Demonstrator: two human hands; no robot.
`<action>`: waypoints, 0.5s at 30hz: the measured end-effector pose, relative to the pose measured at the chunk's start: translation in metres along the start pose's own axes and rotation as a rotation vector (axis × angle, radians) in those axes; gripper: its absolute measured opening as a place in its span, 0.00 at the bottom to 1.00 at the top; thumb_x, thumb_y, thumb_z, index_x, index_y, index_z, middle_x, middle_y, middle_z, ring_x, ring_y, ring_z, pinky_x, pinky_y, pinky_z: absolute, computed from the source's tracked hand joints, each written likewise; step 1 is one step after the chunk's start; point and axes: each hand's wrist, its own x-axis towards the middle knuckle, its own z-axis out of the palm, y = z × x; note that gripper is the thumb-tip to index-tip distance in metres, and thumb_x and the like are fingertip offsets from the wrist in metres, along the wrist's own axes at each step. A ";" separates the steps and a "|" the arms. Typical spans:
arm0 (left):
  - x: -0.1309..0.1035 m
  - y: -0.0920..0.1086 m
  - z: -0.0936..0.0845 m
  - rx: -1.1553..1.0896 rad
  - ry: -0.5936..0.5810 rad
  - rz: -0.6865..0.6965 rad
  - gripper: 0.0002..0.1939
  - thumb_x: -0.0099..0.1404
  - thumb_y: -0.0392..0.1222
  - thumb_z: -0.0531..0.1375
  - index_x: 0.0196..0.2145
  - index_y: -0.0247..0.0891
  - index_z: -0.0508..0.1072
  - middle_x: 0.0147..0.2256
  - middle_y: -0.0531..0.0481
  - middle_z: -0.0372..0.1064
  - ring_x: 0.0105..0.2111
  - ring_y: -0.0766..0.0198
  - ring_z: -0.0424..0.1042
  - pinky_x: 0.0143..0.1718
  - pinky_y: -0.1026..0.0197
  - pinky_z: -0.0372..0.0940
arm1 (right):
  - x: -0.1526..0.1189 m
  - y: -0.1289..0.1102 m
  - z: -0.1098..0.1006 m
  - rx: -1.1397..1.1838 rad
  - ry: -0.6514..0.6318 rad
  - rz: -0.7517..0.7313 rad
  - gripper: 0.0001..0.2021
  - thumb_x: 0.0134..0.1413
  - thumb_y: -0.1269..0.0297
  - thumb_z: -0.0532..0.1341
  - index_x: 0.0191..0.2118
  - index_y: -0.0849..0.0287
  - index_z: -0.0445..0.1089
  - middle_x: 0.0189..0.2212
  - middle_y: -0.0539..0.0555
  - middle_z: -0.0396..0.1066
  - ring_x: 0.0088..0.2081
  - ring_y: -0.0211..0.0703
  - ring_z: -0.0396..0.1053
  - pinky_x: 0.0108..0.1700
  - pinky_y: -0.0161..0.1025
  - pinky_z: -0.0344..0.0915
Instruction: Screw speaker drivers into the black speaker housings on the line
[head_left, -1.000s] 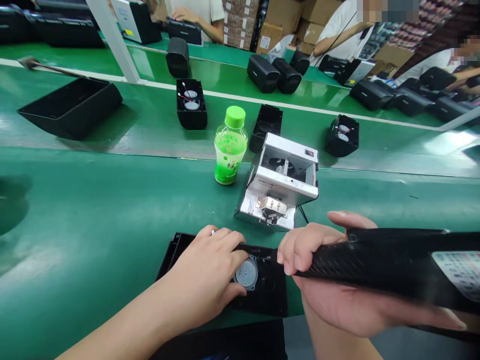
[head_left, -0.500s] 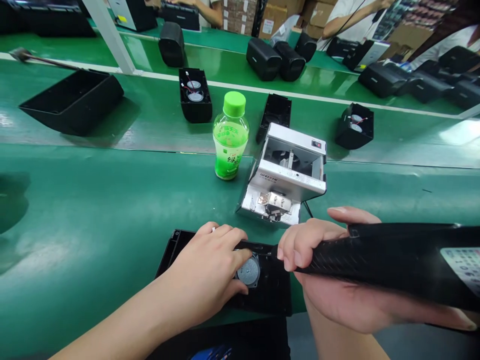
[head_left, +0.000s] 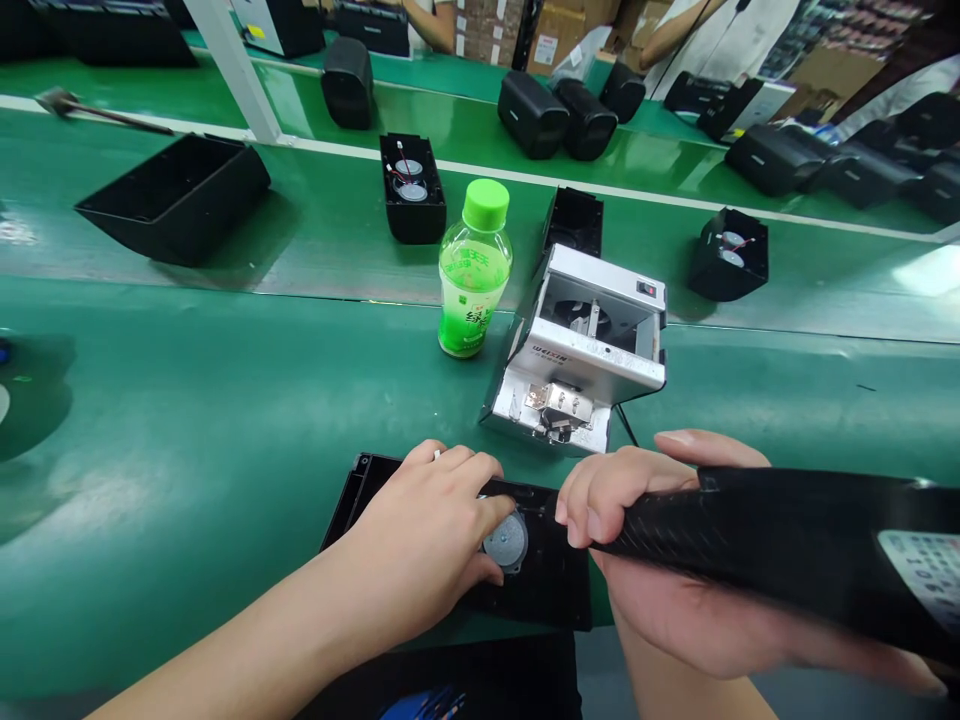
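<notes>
A black speaker panel (head_left: 551, 590) lies near the bench's front edge, with a round grey speaker (head_left: 506, 543) set in it. My left hand (head_left: 442, 520) is bent over the panel, thumb and forefinger closed about the speaker's left side. To the right, my right hand (head_left: 637, 500) grips a black electric screwdriver (head_left: 787, 530) with a white label, held nearly level and pointing left over the panel. Its tip is hidden by my fingers against the dark panel, so I cannot tell whether it touches.
Just behind the panel stands a silver screw feeder (head_left: 600, 365), beside a green-capped drink bottle (head_left: 475, 275). Farther back are open black housings (head_left: 414, 205), (head_left: 731, 255) and a long black shell (head_left: 176, 205). Co-workers' arms (head_left: 435, 25) show across the bench.
The view has shifted slightly, moving the bench items rightward in the picture. The screwdriver's rear end has dropped a little, and its tip no longer shows. My left hand remains on the panel.
</notes>
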 end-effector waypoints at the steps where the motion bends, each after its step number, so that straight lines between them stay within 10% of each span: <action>1: 0.000 0.000 0.000 0.001 -0.005 -0.002 0.20 0.67 0.54 0.76 0.52 0.46 0.81 0.57 0.47 0.76 0.55 0.46 0.76 0.55 0.41 0.62 | -0.001 0.000 0.001 0.010 -0.012 -0.023 0.28 0.58 0.31 0.68 0.55 0.43 0.79 0.25 0.50 0.79 0.23 0.50 0.73 0.29 0.50 0.75; 15: 0.003 0.002 -0.001 0.003 -0.035 -0.029 0.20 0.66 0.56 0.76 0.52 0.46 0.83 0.55 0.47 0.76 0.55 0.46 0.75 0.57 0.41 0.62 | -0.005 0.032 0.019 0.003 0.029 -0.178 0.35 0.59 0.24 0.59 0.52 0.49 0.80 0.22 0.47 0.74 0.19 0.44 0.67 0.24 0.43 0.68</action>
